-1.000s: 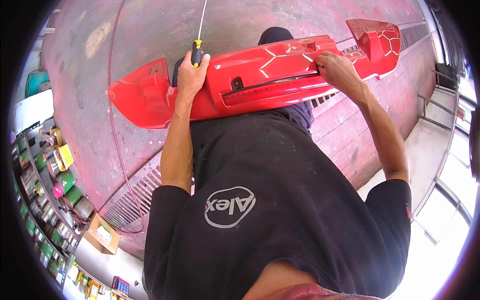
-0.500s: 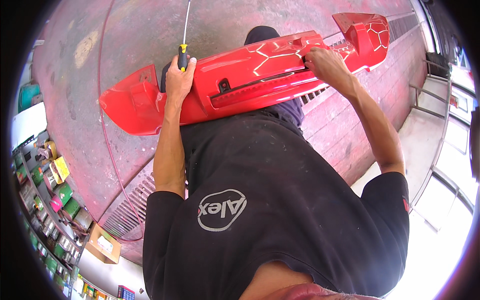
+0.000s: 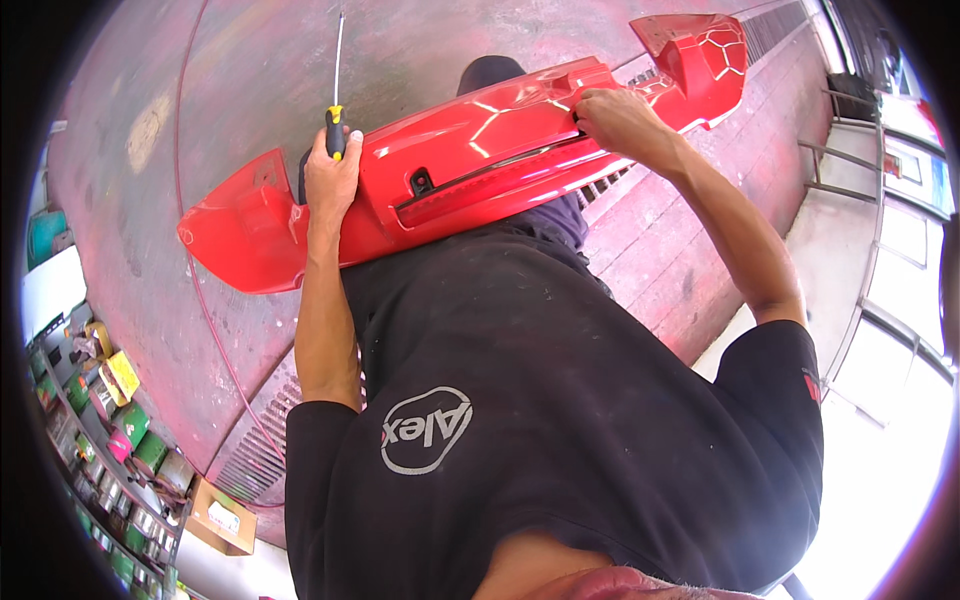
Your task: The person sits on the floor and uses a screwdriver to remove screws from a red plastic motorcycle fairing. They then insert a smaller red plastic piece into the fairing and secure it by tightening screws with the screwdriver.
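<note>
A long, glossy red car body panel [image 3: 480, 115], shaped like a bumper or spoiler, lies across my lap with raised ends. In my left hand [image 3: 331, 182] is a screwdriver [image 3: 335, 132] with a black and yellow handle, its long shaft pointing away from me. That hand also rests against the panel's left part. My right hand [image 3: 625, 125] has its fingers closed at the right end of the panel's long slot, beside a small dark spot; what they pinch is hidden. A black fitting [image 3: 420, 181] sits in an opening near the slot's left end.
A thin red hose [image 3: 190, 255] runs along the stained floor on the left. Shelves with several cans [image 3: 150, 452] and a cardboard box [image 3: 222, 515] stand at the lower left. Floor grates [image 3: 262, 435] lie nearby. A metal rail frame [image 3: 845, 187] stands at the right.
The whole view has shifted, so panel, floor and hands appear farther left. My left hand still holds the screwdriver, and my right fingers stay at the same spot on the panel.
</note>
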Action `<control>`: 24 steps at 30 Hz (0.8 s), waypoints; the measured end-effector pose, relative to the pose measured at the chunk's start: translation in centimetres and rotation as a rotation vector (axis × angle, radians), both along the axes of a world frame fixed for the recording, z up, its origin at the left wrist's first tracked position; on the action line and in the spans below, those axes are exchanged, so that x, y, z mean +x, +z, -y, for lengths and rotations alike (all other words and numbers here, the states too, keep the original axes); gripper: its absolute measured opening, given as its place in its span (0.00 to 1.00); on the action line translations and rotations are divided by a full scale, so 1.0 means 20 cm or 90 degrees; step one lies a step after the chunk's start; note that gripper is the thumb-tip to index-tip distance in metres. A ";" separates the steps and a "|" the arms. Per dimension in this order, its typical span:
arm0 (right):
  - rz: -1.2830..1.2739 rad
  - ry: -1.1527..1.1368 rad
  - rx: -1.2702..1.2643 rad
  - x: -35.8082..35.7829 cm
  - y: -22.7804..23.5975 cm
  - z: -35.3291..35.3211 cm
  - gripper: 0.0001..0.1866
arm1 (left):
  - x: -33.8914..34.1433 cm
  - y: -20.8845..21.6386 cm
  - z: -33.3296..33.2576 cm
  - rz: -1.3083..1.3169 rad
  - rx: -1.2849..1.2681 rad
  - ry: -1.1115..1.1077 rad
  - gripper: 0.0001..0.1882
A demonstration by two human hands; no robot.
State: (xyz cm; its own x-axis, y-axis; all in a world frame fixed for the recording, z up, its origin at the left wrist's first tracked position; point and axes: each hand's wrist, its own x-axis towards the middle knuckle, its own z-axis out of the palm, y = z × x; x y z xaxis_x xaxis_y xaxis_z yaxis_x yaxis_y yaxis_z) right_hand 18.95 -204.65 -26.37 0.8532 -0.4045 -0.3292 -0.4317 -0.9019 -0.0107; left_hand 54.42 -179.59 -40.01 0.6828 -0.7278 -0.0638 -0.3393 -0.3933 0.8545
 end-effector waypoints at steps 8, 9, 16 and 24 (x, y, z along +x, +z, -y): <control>0.039 -0.021 -0.010 0.01 0.05 -0.06 0.10 | -0.01 0.00 0.01 -0.009 0.018 0.002 0.21; 0.025 -0.027 -0.019 0.01 0.06 -0.07 0.10 | -0.01 0.00 0.00 -0.010 0.017 0.003 0.21; 0.015 -0.011 -0.028 0.02 0.03 -0.06 0.07 | 0.00 0.02 0.01 -0.008 -0.015 -0.004 0.22; -0.005 -0.062 -0.022 0.05 0.11 -0.11 0.09 | -0.02 0.04 0.01 -0.007 0.027 -0.017 0.22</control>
State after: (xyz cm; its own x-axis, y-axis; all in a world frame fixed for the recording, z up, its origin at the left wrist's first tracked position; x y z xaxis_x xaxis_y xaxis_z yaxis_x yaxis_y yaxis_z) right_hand 19.90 -202.53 -24.18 0.8068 -0.4965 -0.3203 -0.5172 -0.8556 0.0236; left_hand 53.94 -179.77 -39.23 0.6623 -0.7423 -0.1017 -0.3415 -0.4199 0.8408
